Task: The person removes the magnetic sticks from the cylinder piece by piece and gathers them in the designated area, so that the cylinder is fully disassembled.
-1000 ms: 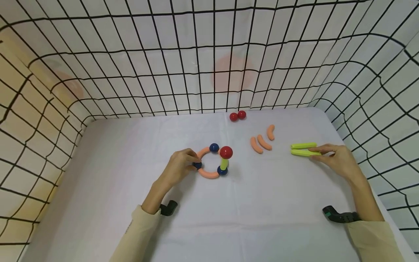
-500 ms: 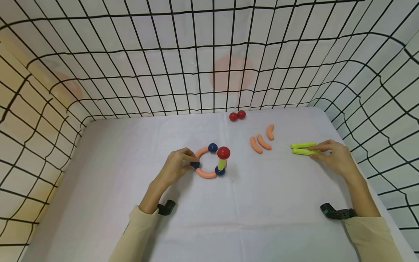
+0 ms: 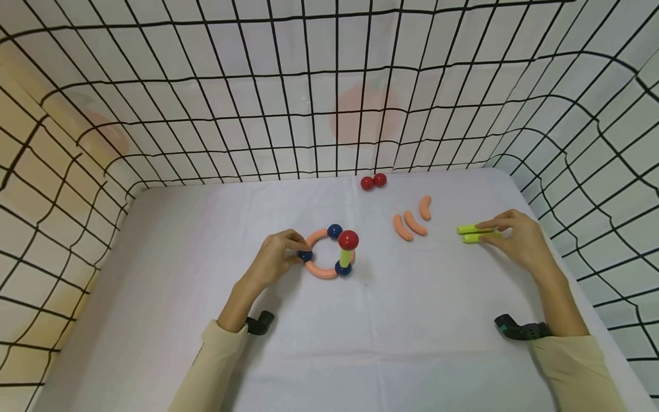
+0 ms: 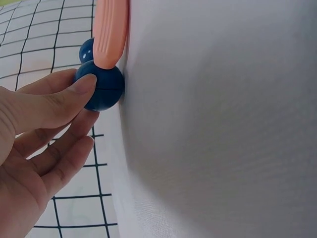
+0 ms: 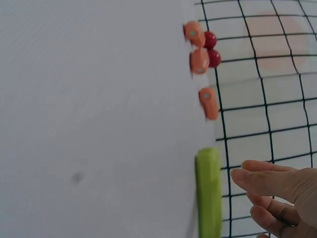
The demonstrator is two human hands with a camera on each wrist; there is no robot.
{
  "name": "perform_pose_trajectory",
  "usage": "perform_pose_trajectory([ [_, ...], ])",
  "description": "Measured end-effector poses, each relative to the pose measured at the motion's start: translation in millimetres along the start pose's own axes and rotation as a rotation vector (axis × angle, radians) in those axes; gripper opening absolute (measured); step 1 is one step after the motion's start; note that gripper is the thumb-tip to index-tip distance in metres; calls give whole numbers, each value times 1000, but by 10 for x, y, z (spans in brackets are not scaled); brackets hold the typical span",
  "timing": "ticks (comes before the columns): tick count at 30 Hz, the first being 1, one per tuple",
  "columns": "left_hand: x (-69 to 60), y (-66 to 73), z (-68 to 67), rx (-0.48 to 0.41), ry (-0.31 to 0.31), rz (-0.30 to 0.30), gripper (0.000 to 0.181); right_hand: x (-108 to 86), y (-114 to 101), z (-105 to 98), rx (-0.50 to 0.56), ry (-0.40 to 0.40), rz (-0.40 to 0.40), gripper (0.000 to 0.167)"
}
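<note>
With thumb and fingers my left hand point(image 3: 276, 257) pinches a dark blue ball point(image 4: 101, 88), a joint in a ring of curved orange rods point(image 3: 322, 272) and blue balls lying on the table. From the ring's right front ball point(image 3: 343, 268) rises a yellow-green rod point(image 3: 345, 257) topped by a red ball point(image 3: 348, 240). My right hand point(image 3: 515, 236) is over two loose yellow-green rods point(image 3: 467, 229) lying side by side. In the right wrist view its thumb and fingers appear just above the green rod point(image 5: 209, 193), with nothing between them.
Several loose pieces lie right of the ring: curved orange rods point(image 3: 415, 224) and two red balls point(image 3: 367, 183) near the far edge. Black wire mesh point(image 3: 334, 114) stands around the back and sides of the white-covered table point(image 3: 391, 355).
My right hand has moved left along the yellow-green rods, and the nearer rod has shifted slightly right. The ring, with my left hand on its ball, has slid slightly left.
</note>
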State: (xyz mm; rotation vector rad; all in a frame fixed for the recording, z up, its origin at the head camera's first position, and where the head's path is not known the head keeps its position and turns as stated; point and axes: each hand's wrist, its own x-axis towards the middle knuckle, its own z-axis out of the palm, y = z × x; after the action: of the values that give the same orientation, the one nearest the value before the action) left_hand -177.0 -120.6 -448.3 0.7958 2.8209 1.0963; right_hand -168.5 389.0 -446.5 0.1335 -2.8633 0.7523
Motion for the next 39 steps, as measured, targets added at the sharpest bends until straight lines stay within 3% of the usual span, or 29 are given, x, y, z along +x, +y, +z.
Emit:
perform_pose_trajectory([
  [7,1,2,-3,-12,6,-4,25,96,-319,33,64,0,-19,21],
  [14,-7,36,-10,-43,60,16,25,160,-668,98,99,22,-129,28],
  [20,4,130,20,-119,132,35,34,203,-1046,141,179,30,-211,35],
  [23,15,216,45,-183,138,49,40,216,-1230,168,233,25,-250,39],
  [29,39,393,110,-301,137,42,43,211,-1567,238,341,-48,-292,46],
  [34,69,502,174,-400,133,19,39,173,-1812,332,472,-152,-378,51],
  [39,91,566,244,-462,131,-13,34,123,-2004,440,513,-249,-466,56],
])
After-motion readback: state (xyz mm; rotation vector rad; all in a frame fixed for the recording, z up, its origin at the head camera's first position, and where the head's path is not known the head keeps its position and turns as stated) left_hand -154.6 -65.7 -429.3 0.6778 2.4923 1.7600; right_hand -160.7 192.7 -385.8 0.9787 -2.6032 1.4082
